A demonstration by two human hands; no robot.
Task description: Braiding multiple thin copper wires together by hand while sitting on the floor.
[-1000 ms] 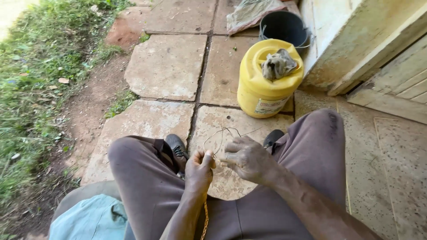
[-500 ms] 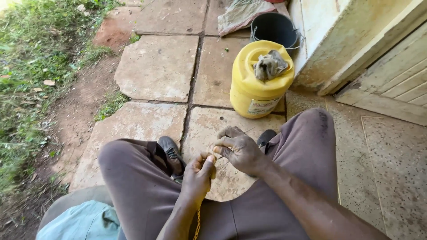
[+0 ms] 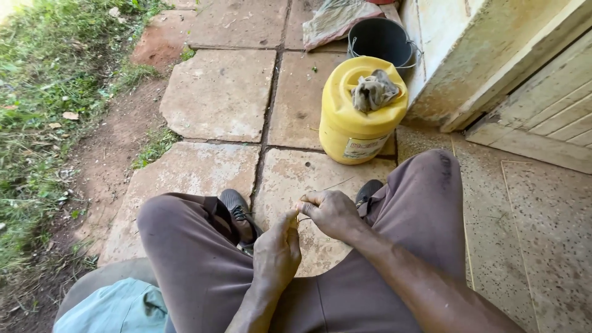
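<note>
A thin yellowish fibre strand (image 3: pixel 298 219) sits between the two hands, low over the gap between the person's knees. It is very fine and mostly hidden by the fingers, so its full length cannot be seen; a thin pale line runs from the hands toward the paving.

The left hand (image 3: pixel 277 253) has its grip closed, thumb and fingertips pinched together on the near end of the strand. The right hand (image 3: pixel 330 213) is curled into a loose fist, its grip also closed on the strand, and its fingertips touch those of the left hand. The strand lies exactly where both grips meet.

Under the hands are the brown trousers (image 3: pixel 197 259) of the seated person, with knees spread, and two dark shoes (image 3: pixel 237 209) resting on the pale stone paving slabs (image 3: pixel 216 92). Nothing stands between the hands and the strand.

Further out, beyond the right knee, stands a round yellow plastic container (image 3: pixel 357 123) with a crumpled grey cloth (image 3: pixel 375 89) lying on its top. Just behind it is a dark plastic bucket (image 3: pixel 382 40) with a wire handle, and a faded sack (image 3: pixel 333 21) lies beside the bucket. To the right rises a worn cream wall (image 3: pixel 468 55). On the left are bare reddish soil (image 3: pixel 105 154) and green grass (image 3: pixel 43 74). A light blue cloth (image 3: pixel 111 308) shows at the lower left edge.
</note>
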